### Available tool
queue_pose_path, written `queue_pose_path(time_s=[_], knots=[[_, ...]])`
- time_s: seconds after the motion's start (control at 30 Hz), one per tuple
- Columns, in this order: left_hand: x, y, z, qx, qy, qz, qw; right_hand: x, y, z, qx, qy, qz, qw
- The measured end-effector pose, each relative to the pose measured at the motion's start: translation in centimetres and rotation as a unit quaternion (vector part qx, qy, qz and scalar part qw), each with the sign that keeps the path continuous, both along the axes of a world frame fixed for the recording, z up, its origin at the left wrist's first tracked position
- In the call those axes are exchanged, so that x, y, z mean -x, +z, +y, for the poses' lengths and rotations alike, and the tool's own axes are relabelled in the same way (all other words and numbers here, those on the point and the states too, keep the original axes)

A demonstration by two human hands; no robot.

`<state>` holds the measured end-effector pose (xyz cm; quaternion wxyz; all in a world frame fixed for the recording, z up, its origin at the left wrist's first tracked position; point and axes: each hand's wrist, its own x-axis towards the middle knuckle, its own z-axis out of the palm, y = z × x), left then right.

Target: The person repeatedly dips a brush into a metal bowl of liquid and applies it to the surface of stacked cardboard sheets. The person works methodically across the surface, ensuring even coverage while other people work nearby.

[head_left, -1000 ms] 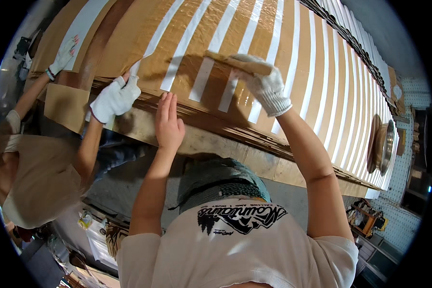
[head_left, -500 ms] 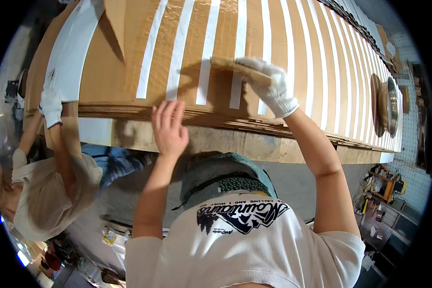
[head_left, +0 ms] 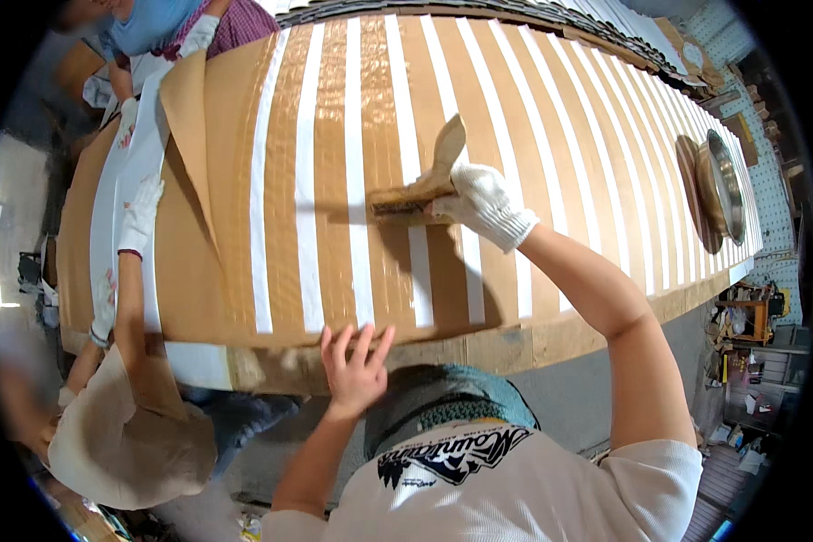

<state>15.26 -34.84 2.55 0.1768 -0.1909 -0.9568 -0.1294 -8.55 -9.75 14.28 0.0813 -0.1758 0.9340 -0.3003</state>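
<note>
My own head hides my left wrist. My gloved right hand [head_left: 483, 200] clenches a wooden-handled brush [head_left: 420, 185] against the brown, white-striped sheet [head_left: 334, 181]; my bare left hand [head_left: 357, 366] lies flat, released, on the surface edge [head_left: 479, 348].

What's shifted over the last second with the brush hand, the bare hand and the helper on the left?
The gloved right hand has drawn the brush down the striped brown sheet, nearer the front edge. The co-worker's gloved hand moved leftward onto the white sheet. Unchanged: the bare left hand stays flat at the table's front edge, and the right hand keeps its grip on the brush.
</note>
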Motion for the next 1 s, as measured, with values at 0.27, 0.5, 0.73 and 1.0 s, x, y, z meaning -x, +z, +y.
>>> queue_pose_path(time_s=[0.27,0.5,0.73,1.0], knots=[[0.0,-0.7,-0.3,0.052,0.000,-0.042,0.998,22.1,-2.1,0.4,0.016,-0.081,0.065,0.994],[-3.4,-5.8,-1.7,0.154,0.013,-0.035,0.987,40.0,-4.6,0.4,0.019,-0.081,0.142,0.986],[-4.7,-4.0,-1.5,0.180,0.018,-0.037,0.983,43.9,-7.9,1.3,-0.070,-0.079,0.301,0.948],[-0.8,-1.7,0.0,0.061,0.015,-0.048,0.997,20.5,-7.5,5.4,0.057,0.154,0.258,0.952]])
